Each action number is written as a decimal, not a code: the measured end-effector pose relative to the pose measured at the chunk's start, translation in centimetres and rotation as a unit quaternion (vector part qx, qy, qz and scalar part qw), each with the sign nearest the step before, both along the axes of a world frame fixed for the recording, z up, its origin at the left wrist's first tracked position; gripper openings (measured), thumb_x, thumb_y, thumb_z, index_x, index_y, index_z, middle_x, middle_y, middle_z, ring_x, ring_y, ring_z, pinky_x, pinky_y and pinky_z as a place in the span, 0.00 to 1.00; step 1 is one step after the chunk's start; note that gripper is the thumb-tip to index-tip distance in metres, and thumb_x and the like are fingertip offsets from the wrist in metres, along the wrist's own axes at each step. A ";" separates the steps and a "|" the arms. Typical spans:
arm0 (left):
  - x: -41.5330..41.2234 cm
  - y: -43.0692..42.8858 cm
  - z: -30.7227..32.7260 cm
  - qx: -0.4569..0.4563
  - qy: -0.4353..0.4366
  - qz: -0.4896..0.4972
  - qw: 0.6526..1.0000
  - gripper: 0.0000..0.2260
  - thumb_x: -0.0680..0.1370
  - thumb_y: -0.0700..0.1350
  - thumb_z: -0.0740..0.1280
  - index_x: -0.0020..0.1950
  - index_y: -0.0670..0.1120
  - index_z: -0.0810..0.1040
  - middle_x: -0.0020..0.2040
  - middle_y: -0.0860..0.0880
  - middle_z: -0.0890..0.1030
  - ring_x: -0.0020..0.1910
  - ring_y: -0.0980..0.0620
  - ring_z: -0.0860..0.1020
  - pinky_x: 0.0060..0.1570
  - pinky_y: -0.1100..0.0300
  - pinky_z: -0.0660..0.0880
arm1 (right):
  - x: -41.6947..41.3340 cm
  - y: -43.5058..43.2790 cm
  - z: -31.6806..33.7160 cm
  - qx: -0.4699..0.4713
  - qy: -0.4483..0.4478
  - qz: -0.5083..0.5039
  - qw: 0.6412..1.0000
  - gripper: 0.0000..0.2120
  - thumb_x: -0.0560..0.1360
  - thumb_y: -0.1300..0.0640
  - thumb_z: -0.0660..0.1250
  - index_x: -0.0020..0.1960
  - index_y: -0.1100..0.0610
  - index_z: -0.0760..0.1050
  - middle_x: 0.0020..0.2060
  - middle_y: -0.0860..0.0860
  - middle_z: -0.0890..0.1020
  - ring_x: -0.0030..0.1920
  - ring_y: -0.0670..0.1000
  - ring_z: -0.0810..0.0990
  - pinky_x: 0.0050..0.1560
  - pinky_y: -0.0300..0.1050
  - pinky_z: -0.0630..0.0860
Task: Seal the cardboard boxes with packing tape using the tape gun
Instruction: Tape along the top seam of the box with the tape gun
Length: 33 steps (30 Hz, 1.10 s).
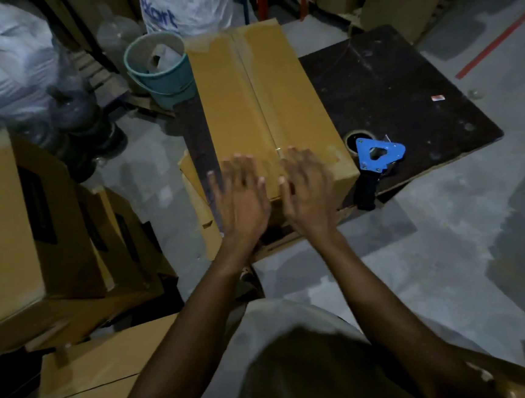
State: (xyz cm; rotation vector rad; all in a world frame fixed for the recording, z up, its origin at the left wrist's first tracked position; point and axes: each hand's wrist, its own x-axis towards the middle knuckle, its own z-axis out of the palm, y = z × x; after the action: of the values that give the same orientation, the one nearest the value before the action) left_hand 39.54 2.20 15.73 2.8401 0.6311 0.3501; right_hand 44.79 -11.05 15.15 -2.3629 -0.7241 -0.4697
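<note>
Well, head view: long brown cardboard box (265, 103) lies on the dark low bench (403, 85), clear tape (254, 82) glossy along its centre seam; left hand (242, 200) & right hand (308, 191) are spread-fingered over its near end, gripping nothing, contact too blurred to tell. Blue tape gun (378, 157) w/ black handle (367, 193) lies just beside the box's near right corner; prob light & rigid, so grab by the handle.

Tan box (265, 103), blue-and-black tape gun (375, 163), teal bucket (165, 77).

Matt brown cardboard box (265, 103) with glossy clear tape, blue plastic tape gun (378, 157), dark scuffed board (404, 91)
</note>
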 end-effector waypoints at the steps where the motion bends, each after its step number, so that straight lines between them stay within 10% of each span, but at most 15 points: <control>1: 0.3 0.5 -0.1 -0.036 0.020 0.057 0.997 0.26 0.86 0.54 0.50 0.82 0.43 0.58 0.82 0.44 0.58 0.81 0.42 0.55 0.77 0.38 0.51 | -0.9 1.0 -0.5 -0.049 0.043 0.004 0.998 0.23 0.86 0.48 0.53 0.74 0.58 0.73 0.77 0.55 0.71 0.79 0.57 0.64 0.76 0.57 0.61; 11: 0.4 1.0 -1.4 -0.148 -0.010 0.058 0.987 0.28 0.87 0.51 0.52 0.83 0.40 0.51 0.84 0.42 0.48 0.82 0.42 0.53 0.79 0.47 0.55 | 4.3 5.9 0.8 -0.292 0.204 -0.012 0.934 0.42 0.81 0.30 0.38 0.84 0.58 0.41 0.84 0.53 0.41 0.83 0.53 0.35 0.80 0.62 0.35; 19: 0.7 1.6 -0.5 -0.196 -0.031 0.035 0.979 0.27 0.85 0.49 0.57 0.82 0.40 0.56 0.83 0.42 0.51 0.81 0.42 0.54 0.76 0.47 0.56 | -0.8 3.8 1.2 -0.209 0.226 -0.028 0.951 0.41 0.82 0.30 0.36 0.84 0.56 0.50 0.84 0.50 0.49 0.83 0.50 0.40 0.81 0.59 0.38; 24: 6.2 7.6 1.0 -0.074 -0.019 0.058 0.995 0.14 0.80 0.52 0.61 0.60 0.43 0.71 0.61 0.40 0.70 0.60 0.39 0.70 0.56 0.45 0.69 | 3.9 7.6 2.5 -0.199 0.228 -0.030 0.953 0.39 0.84 0.32 0.40 0.83 0.58 0.55 0.84 0.53 0.53 0.84 0.53 0.43 0.80 0.60 0.34; 33: 14.4 12.9 -0.4 -0.149 -0.023 0.018 0.988 0.20 0.81 0.48 0.59 0.71 0.43 0.67 0.79 0.41 0.59 0.76 0.40 0.59 0.71 0.43 0.59 | 7.6 11.1 1.0 -0.190 0.213 -0.027 0.958 0.34 0.86 0.37 0.43 0.84 0.58 0.50 0.84 0.53 0.49 0.83 0.52 0.40 0.82 0.57 0.41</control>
State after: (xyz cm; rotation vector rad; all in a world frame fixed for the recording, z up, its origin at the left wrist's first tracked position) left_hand 53.93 15.09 15.32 2.5333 0.6644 0.2981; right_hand 52.40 0.09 16.13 -2.7144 -0.5853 0.1803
